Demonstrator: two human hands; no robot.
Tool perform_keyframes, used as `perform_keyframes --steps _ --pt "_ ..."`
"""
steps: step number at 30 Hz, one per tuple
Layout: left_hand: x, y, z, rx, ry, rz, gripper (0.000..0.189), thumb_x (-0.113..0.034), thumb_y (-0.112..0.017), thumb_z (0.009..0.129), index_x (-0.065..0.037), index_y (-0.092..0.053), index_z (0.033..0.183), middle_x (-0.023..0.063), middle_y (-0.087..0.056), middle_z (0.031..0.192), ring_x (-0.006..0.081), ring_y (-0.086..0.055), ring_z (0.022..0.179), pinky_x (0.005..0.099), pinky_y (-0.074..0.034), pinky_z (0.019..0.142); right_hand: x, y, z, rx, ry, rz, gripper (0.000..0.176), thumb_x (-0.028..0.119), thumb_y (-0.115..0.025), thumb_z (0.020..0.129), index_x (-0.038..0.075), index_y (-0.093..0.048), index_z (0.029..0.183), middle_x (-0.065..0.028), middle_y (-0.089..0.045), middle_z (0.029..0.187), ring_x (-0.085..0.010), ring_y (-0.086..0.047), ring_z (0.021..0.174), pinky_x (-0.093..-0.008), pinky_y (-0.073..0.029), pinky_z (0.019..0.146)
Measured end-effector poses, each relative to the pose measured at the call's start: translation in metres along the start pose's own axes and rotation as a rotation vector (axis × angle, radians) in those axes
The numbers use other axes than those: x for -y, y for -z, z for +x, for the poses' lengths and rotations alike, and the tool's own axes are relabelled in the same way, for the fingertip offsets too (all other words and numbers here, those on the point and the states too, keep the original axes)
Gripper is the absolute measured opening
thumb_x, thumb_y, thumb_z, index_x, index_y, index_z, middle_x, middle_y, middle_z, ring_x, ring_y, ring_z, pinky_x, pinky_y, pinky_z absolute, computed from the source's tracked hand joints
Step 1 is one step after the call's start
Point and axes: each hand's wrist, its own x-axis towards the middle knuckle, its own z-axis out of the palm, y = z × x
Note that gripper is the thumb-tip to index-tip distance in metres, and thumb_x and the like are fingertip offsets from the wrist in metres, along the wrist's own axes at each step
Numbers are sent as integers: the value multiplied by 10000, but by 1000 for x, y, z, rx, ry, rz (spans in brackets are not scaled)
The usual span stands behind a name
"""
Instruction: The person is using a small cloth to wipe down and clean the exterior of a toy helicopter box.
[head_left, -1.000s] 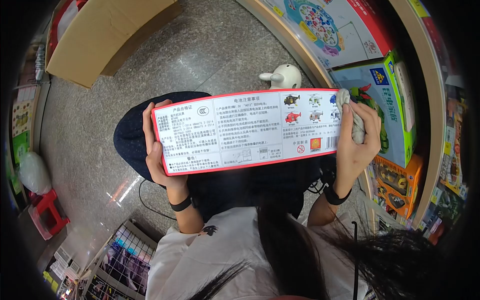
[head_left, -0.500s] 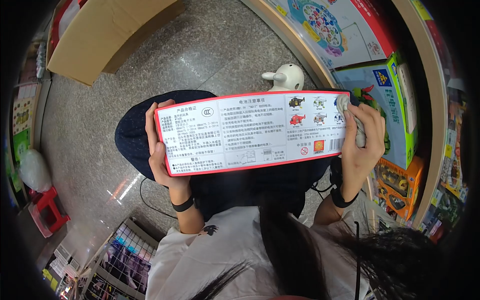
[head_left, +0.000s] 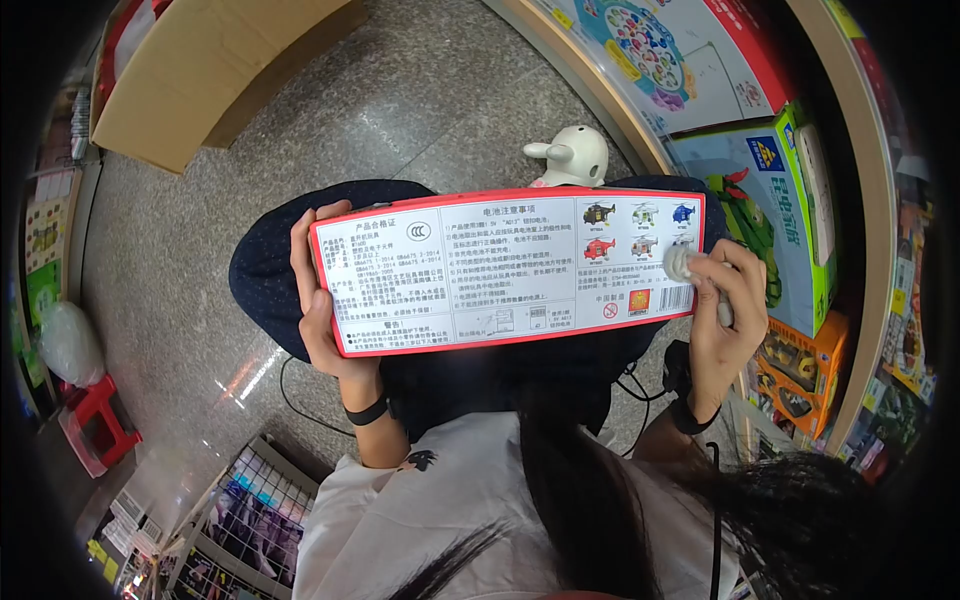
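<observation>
A long flat toy box [head_left: 500, 270] with a red border and a white printed back is held level above my lap. My left hand [head_left: 318, 300] grips its left end, thumb on the printed face. My right hand [head_left: 722, 320] is at the box's right end, closed on a crumpled grey cloth [head_left: 682, 265] that presses on the box's lower right corner near the barcode. Small helicopter pictures show just above the cloth.
Shelves on the right hold boxed toys: a blue and green box [head_left: 775, 200], an orange box [head_left: 800, 365], a fishing game box [head_left: 650, 50]. A white toy figure [head_left: 570, 155] sits on the stone floor. A cardboard box [head_left: 200, 70] lies at upper left, a wire rack [head_left: 250, 510] below.
My right hand with the cloth has slid down from the box's upper right corner to its lower right corner. The box has dropped slightly. My left hand keeps its grip.
</observation>
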Motion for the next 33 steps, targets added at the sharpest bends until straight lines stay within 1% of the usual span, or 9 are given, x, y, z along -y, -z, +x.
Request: perform_keyframes --steps 2,7,12,14,18,22,25,29,33 --pt "1 1 1 14 -11 11 801 -394 -399 815 37 -245 1472 288 -430 1387 432 -386 1344 509 -288 1127 -2 6 -2 20 -4 9 203 -87 -688 697 27 -706 863 -92 -619 911 -230 -550 837 -318 -434 725" --pt "1 1 2 6 -16 20 807 -400 -404 811 41 -250 1470 289 -432 1387 436 -386 1343 512 -282 1128 -12 26 -2 252 -24 180 187 -62 -704 687 49 -722 836 -75 -620 894 -221 -542 829 -316 -426 722" --pt "-1 -2 2 3 -9 27 812 -400 -405 806 38 -249 1472 286 -435 1386 437 -387 1343 511 -275 1131 -6 26 0 258 19 127 202 -62 -707 663 57 -729 825 -69 -629 893 -223 -550 830 -318 -431 707" --pt "-1 -3 2 -27 -2 11 825 -439 -436 797 20 -279 1464 261 -438 1373 340 -489 1252 435 -345 1084 2 23 -1 248 61 81 249 -69 -700 622 72 -737 824 -63 -639 902 -231 -561 825 -325 -439 693" --pt "-1 -3 3 -22 -2 21 825 -444 -436 799 18 -276 1464 259 -434 1372 339 -490 1246 436 -349 1078 21 6 -3 334 174 171 308 -40 -695 581 112 -751 844 -39 -652 915 -230 -574 822 -339 -450 687" --pt "-1 -3 2 -17 1 21 823 -448 -435 800 13 -278 1463 258 -432 1374 332 -488 1244 436 -342 1081 41 -16 -13 303 246 197 248 23 -708 619 145 -744 832 5 -654 917 -201 -579 807 -326 -439 702" --pt "0 -1 2 -12 -2 20 814 -452 -426 810 11 -279 1463 256 -431 1376 328 -483 1249 437 -337 1084 62 -34 -12 291 301 237 231 58 -723 614 169 -739 817 21 -649 902 -182 -574 799 -315 -420 678" --pt "4 1 2 -32 1 -4 780 -456 -402 848 11 -281 1462 251 -430 1376 326 -478 1253 439 -334 1088 88 -59 -8 321 384 327 273 38 -707 620 159 -743 862 34 -656 909 -174 -564 792 -320 -413 675" --pt "4 -1 1 -40 -4 -49 759 -457 -394 869 9 -288 1458 252 -430 1373 331 -482 1247 445 -344 1084 111 -81 -10 353 500 406 241 67 -681 668 118 -715 901 19 -636 963 -169 -565 800 -313 -415 676"
